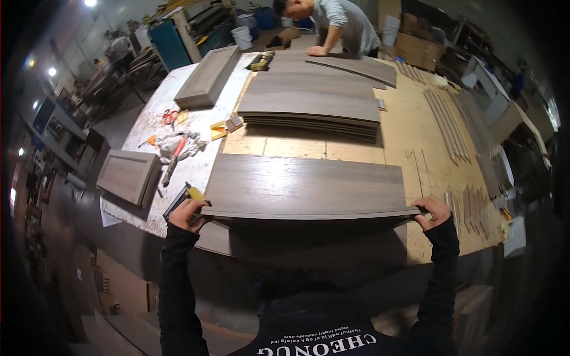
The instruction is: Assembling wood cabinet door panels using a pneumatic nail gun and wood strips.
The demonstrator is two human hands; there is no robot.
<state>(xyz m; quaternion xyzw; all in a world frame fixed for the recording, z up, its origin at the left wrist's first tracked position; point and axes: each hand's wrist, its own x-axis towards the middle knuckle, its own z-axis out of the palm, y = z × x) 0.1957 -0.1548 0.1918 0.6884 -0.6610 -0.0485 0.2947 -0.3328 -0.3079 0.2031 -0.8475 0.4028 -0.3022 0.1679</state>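
Note:
My left hand (pixel 187 215) and my right hand (pixel 434 212) grip the two ends of a grey-brown wood panel (pixel 306 184), fingers closed at its near corners. The panel's near edge is raised, and a dark shadow falls below it. Another panel (pixel 212 240) lies under it, mostly hidden. Close by my left hand rests a black and yellow nail gun (pixel 183 200). Beyond the held panel sits a stack of similar panels (pixel 309 98) on the light wooden worktable (pixel 392 139).
At left are framed door panels (pixel 127 177), a crumpled rag (pixel 185 144), and a red-handled tool (pixel 178 151). Thin wood strips (pixel 446 126) lie at right. Another nail gun (pixel 260 61) sits at the far side, where a person (pixel 347 26) leans over a board (pixel 356 66).

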